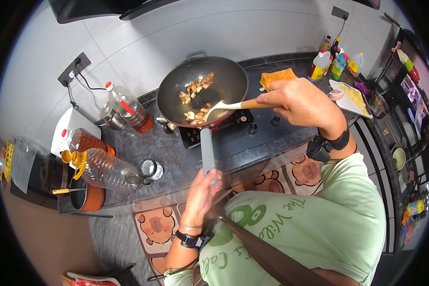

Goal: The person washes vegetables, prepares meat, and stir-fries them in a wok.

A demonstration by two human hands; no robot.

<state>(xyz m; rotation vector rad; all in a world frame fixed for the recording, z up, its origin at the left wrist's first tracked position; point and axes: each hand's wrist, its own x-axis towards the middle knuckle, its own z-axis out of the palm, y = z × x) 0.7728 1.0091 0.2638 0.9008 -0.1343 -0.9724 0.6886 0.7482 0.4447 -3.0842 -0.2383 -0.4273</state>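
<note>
A dark wok (171, 82) with a grey handle stands on a black induction cooker (191, 138). My left hand (205, 189) grips the end of the wok's handle. From the right, my right hand (293, 102) holds the wooden handle of a light-coloured spatula (223, 105), whose head lies in the wok's near side against browned food pieces (198, 116). More browned pieces (196, 87) form a second heap farther back in the wok. An orange-brown cloth or sponge (277, 77) lies behind my right hand.
At the left are a bottle of reddish liquid (139, 116), a large clear plastic bottle (109, 169), a glass jar (152, 169) and an orange pot (93, 196). Seasoning bottles (320, 66) and a white cutting board (345, 102) with pale yellow sliced food stand right.
</note>
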